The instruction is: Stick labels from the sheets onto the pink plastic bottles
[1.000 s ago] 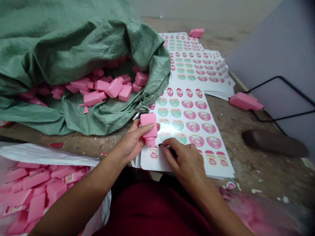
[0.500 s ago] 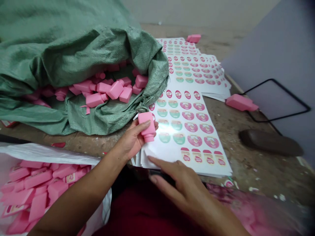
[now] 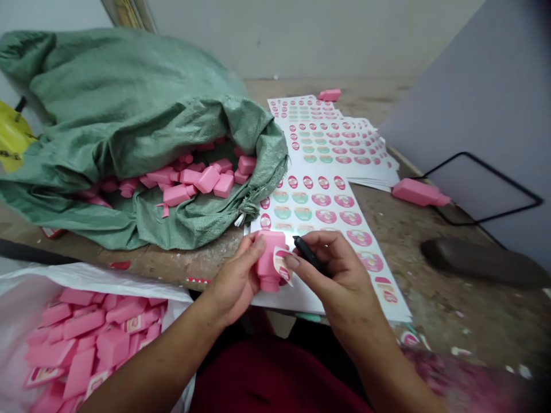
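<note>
A small pink bottle (image 3: 267,252) is gripped in my left hand (image 3: 235,284), neck pointing down toward me, thumb on its face. My right hand (image 3: 344,281) pinches a label sticker (image 3: 281,265) by its right edge, and the label lies against or just over the front of the bottle; I cannot tell how much of it touches. A black pen-like tool (image 3: 310,256) also sits in the right hand, its tip pointing left above the label. Beneath both hands lies a stack of printed sticker sheets (image 3: 329,166) with pink and green labels.
Left, a green woven sack (image 3: 142,120) lies with its mouth open on several pink bottles. A white bag (image 3: 26,287) below holds more bottles, some labelled. At right are a loose pink bottle (image 3: 416,192), a black wire frame (image 3: 501,168) and a dark oblong object (image 3: 477,261).
My right hand has risen from the sheet's near edge and now holds a label and the black tool at the bottle. The left hand's bottle has moved slightly down and right.
</note>
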Available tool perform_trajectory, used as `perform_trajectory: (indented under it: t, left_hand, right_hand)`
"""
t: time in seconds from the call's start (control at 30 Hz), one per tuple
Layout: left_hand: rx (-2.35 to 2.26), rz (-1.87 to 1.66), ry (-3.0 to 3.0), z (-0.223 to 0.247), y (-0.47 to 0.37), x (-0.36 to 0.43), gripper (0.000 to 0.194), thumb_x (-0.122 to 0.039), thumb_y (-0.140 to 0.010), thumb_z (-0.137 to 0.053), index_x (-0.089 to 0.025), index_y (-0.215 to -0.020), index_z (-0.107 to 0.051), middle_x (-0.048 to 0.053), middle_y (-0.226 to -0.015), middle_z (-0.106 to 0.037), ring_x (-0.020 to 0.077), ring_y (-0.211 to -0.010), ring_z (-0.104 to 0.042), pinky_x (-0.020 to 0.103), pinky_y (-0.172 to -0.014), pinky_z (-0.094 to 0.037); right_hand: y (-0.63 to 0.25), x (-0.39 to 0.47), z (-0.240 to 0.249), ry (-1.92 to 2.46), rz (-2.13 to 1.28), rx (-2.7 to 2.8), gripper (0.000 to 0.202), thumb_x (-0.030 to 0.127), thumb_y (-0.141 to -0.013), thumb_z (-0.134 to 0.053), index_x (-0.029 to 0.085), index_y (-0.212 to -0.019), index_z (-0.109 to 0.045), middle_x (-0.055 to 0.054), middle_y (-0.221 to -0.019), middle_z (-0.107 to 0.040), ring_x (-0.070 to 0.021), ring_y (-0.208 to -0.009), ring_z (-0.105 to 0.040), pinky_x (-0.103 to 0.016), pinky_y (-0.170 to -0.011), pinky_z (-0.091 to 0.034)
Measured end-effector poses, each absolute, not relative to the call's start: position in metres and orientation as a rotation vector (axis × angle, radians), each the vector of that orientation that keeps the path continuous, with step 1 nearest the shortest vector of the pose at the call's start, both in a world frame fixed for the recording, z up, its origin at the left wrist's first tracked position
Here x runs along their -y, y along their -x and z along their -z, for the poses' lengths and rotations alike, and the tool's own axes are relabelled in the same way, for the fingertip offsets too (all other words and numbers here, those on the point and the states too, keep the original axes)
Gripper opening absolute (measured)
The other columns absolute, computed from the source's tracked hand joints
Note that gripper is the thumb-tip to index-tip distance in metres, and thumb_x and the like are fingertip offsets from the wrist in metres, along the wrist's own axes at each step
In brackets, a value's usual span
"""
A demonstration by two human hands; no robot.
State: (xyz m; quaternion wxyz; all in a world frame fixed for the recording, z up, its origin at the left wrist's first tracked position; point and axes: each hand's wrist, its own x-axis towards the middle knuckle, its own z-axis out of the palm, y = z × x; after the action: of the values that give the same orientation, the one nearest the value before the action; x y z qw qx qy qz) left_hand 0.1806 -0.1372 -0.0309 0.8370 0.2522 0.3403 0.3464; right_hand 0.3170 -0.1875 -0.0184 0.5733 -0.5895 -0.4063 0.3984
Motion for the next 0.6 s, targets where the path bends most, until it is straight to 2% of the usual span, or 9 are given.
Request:
perform_trajectory:
  t: [0.2, 0.37, 0.6]
  left_hand:
    - [-0.72, -0.661, -0.51, 0.0289, -0.1821, 0.146, 0.048, -0.058, -0.092, -0.052, -0.018, -0.117, -0.064, 0.01, -0.105, -0.07, 0.022, -0.094, -0.066, 0.033, -0.078, -0.056]
    - [-0.708, -0.665, -0.509, 0.028, -0.1848, 0.1457, 0.049, -0.06, -0.09, -0.054, -0.019, -0.113, -0.066, 0.011, -0.108, -0.071, 0.0233, -0.097, -0.066, 0.033, -0.079, -0.055]
    - [-0.739, -0.706, -0.508, 0.0297, -0.1868, 0.1468, 0.052, -0.057, -0.087, -0.06, -0.02, -0.124, -0.059, 0.01, -0.114, -0.068, 0.024, -0.105, -0.063, 0.034, -0.085, -0.053]
  right_hand:
    - [-0.3174, 0.1867, 0.0191, 1.405, -0.904, 1.005, 0.02, 0.031, -0.076, -0.072, 0.025, -0.089, -0.057, 0.003, -0.077, -0.063, -0.0146, -0.069, -0.059, -0.026, -0.062, -0.048]
    - [-0.3181, 0.1845, 0.0229, 1.386, -0.872, 1.02, 0.019, 0.029, -0.076, -0.072, 0.025, -0.088, -0.057, 0.004, -0.075, -0.062, -0.0141, -0.068, -0.059, -0.026, -0.062, -0.048]
    - [-0.3178, 0.1844, 0.0251, 1.408, -0.844, 1.035, 0.016, 0.027, -0.077, -0.07, 0.025, -0.088, -0.059, 0.004, -0.075, -0.062, -0.0136, -0.067, -0.059, -0.025, -0.061, -0.047]
